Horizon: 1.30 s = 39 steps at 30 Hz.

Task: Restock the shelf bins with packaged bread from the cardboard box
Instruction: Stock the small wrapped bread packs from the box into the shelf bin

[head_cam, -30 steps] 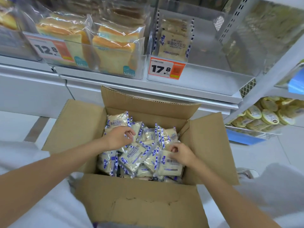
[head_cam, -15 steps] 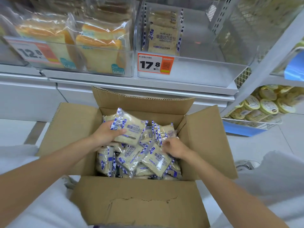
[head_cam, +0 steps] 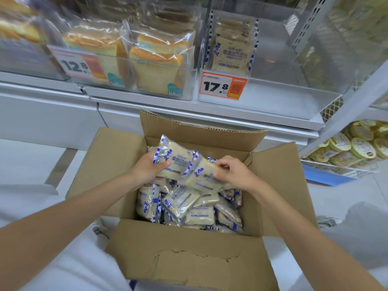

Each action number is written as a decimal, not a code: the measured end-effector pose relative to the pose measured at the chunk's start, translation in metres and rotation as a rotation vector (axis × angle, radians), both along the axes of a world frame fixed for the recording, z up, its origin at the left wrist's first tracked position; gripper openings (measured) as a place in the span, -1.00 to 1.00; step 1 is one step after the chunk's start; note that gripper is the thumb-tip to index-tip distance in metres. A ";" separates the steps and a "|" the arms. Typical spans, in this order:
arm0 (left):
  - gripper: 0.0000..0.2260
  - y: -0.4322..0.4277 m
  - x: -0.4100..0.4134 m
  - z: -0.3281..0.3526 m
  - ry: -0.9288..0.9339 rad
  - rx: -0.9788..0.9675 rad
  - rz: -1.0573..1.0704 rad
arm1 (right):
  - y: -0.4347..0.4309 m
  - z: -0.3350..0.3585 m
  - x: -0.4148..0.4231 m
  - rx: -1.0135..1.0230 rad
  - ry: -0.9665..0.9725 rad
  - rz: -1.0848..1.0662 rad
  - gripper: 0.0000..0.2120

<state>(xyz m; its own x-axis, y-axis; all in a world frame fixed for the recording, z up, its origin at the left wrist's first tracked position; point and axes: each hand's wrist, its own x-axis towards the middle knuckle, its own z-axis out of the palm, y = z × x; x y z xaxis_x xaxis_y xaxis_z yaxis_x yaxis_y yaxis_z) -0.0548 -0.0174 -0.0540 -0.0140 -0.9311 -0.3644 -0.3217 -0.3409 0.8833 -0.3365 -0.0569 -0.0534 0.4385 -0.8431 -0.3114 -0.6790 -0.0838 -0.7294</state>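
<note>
Left hand [head_cam: 147, 168] grips one bread packet [head_cam: 172, 160]; right hand [head_cam: 235, 172] pinches another [head_cam: 201, 177]. Cardboard box [head_cam: 189, 248] mostly full. Target bin [head_cam: 283, 95] holds few; restocking barely begun.

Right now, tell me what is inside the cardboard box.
Loose bread packets with blue-striped edges fill the cardboard box. The left hand and right hand each hold one above them. The box floor is covered.
</note>
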 end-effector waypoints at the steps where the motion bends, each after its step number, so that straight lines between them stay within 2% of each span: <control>1: -0.70 -0.001 -0.006 0.008 -0.036 -0.043 -0.037 | -0.006 0.011 0.004 -0.015 -0.037 -0.008 -0.88; 4: -0.47 -0.003 -0.026 0.034 -0.075 -0.078 -0.134 | -0.017 0.036 0.024 -0.066 -0.081 -0.007 -0.85; 7: -0.56 -0.006 -0.034 0.061 -0.106 -0.137 -0.142 | -0.022 0.063 0.038 -0.168 -0.050 0.018 -0.77; 8: -0.60 -0.008 -0.033 0.071 -0.111 -0.175 -0.123 | -0.022 0.074 0.041 -0.175 -0.067 0.014 -0.66; 10: -0.67 -0.012 -0.027 0.088 -0.132 -0.261 -0.090 | -0.021 0.101 0.045 -0.192 -0.049 0.034 -0.29; 11: -0.69 -0.014 -0.025 0.099 -0.128 -0.297 -0.079 | -0.021 0.115 0.047 -0.265 0.035 0.070 -0.15; 12: -0.69 -0.017 -0.024 0.110 -0.136 -0.337 -0.081 | -0.021 0.129 0.048 -0.375 0.146 0.103 -0.10; 14: -0.73 -0.027 -0.024 0.136 -0.173 -0.401 -0.106 | -0.026 0.161 0.048 -0.579 0.285 0.098 -0.16; 16: -0.72 -0.041 -0.024 0.166 -0.180 -0.445 -0.130 | -0.033 0.195 0.046 -0.695 0.250 0.045 -0.29; 20: -0.35 -0.076 -0.031 0.221 -0.178 -0.592 -0.213 | -0.054 0.249 0.039 -0.917 0.160 0.008 -0.53; 23: -0.29 -0.104 -0.038 0.239 -0.380 -0.686 -0.259 | -0.077 0.273 0.023 -0.994 0.241 0.005 -0.61; 26: -0.28 -0.139 -0.033 0.233 -0.594 -0.755 -0.201 | -0.113 0.273 0.001 -1.030 0.464 0.002 -0.57; 29: -0.44 -0.167 -0.030 0.211 -0.816 -0.794 -0.179 | -0.151 0.250 -0.009 -0.851 0.630 0.014 -0.53; 31: -0.46 -0.180 -0.031 0.195 -0.912 -0.823 -0.226 | -0.175 0.226 -0.005 -0.686 0.710 0.044 -0.37; 33: -0.46 -0.187 -0.031 0.180 -0.904 -0.813 -0.256 | -0.196 0.201 0.002 -0.589 0.804 0.097 -0.19; 36: -0.46 -0.192 -0.030 0.167 -0.885 -0.855 -0.227 | -0.222 0.177 0.012 -0.642 0.810 0.137 -0.10; 39: -0.47 -0.192 -0.029 0.165 -0.890 -0.898 -0.207 | -0.244 0.166 0.020 -0.845 0.764 0.142 -0.13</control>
<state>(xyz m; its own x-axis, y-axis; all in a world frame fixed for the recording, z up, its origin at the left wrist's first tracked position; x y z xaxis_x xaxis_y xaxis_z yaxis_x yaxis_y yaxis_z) -0.0835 -0.2094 0.1105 -0.2637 -0.8636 0.4297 -0.8926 0.3873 0.2306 -0.3161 -0.3005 0.1123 0.4861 -0.8676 0.1050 -0.8656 -0.4615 0.1944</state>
